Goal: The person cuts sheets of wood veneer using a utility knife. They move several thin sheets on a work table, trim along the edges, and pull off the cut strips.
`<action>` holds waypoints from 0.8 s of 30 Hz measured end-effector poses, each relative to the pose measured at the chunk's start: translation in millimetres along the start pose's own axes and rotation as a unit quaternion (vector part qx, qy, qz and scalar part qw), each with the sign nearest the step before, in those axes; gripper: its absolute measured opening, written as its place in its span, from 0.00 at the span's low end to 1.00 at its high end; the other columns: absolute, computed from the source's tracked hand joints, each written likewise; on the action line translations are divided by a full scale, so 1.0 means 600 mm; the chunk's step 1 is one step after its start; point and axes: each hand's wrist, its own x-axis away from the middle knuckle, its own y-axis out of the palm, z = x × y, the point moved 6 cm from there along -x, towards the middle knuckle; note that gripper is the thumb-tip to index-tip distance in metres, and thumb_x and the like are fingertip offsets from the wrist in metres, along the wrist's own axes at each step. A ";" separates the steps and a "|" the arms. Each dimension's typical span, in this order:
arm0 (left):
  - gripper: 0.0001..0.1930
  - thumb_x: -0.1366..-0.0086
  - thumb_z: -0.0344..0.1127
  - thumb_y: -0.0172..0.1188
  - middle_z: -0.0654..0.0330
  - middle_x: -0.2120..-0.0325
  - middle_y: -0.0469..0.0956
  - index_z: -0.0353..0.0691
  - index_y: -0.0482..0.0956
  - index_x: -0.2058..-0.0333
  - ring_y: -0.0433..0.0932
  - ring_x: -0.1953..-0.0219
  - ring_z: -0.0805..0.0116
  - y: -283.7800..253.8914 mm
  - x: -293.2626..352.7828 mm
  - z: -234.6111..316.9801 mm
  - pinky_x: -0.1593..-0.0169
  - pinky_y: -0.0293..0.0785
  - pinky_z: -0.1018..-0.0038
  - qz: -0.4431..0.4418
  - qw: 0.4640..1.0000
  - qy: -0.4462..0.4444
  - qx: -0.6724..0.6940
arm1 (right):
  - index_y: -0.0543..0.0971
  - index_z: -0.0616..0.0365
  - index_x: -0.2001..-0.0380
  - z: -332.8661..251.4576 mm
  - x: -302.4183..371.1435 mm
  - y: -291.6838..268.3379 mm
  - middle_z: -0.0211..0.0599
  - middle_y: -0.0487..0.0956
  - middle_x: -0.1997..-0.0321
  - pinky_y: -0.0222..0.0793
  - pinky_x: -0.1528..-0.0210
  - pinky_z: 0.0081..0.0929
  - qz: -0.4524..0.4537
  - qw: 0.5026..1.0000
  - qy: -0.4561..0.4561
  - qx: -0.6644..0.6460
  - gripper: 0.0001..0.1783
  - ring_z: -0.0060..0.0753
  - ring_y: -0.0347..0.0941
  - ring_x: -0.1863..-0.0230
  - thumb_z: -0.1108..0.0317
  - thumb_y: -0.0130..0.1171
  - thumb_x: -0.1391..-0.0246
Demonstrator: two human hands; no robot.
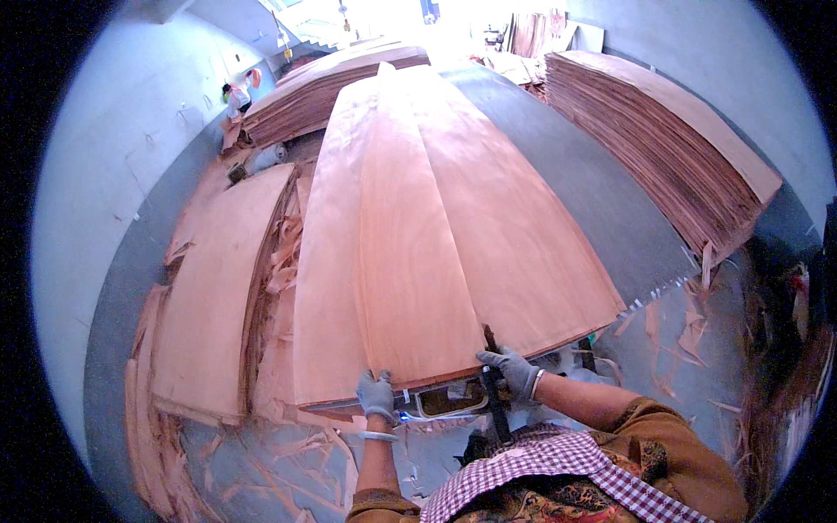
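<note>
A wide stack topped with pale reddish wood veneer sheets (410, 253) stretches away in front of me, its top pieces lying side by side with lengthwise seams. My left hand (377, 397), in a grey glove, is closed over the near edge of the veneer, fingertips on top. Farther right, my right hand (516, 373), also gloved, grips the same edge, its fingers pointing left. Directly beside those fingers is a narrow dark bar (497, 405), running from the veneer edge down toward my apron; whether the hand touches it is unclear.
A dark grey panel (575, 179) extends along the right of the veneer. Tall veneer stacks stand at the right (654, 144) and far left (336, 78). A lower stack (222, 288) lies at left. Veneer scraps (288, 466) litter the floor. Another person (237, 96) is at the far left.
</note>
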 end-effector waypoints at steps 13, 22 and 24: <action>0.17 0.35 0.49 0.48 0.65 0.86 0.66 0.41 0.67 0.74 0.66 0.88 0.74 -0.113 0.059 -0.140 0.87 0.62 0.79 0.145 0.895 -0.078 0.414 | 0.73 0.57 0.73 -0.232 0.115 0.206 0.26 0.71 0.83 0.57 0.87 0.17 -0.114 0.968 -0.194 0.115 0.19 0.18 0.64 0.86 0.50 0.57 0.49; 0.26 0.36 0.57 0.45 0.53 0.68 0.75 0.36 0.66 0.57 0.75 0.68 0.61 -0.137 0.085 -0.272 0.66 0.75 0.62 0.026 0.922 0.061 0.381 | 0.62 0.41 0.90 -0.399 0.217 0.044 0.20 0.58 0.91 0.41 0.90 0.22 -0.058 0.983 -0.165 0.057 0.23 0.20 0.49 0.91 0.45 0.48 0.47; 0.29 0.35 0.57 0.43 0.50 0.59 0.73 0.34 0.62 0.50 0.74 0.58 0.56 -0.140 0.080 -0.260 0.54 0.73 0.56 0.043 0.950 0.165 0.261 | 0.64 0.44 0.89 -0.418 0.207 -0.073 0.24 0.60 0.91 0.43 0.90 0.21 -0.096 0.977 -0.173 0.081 0.23 0.22 0.51 0.92 0.43 0.50 0.50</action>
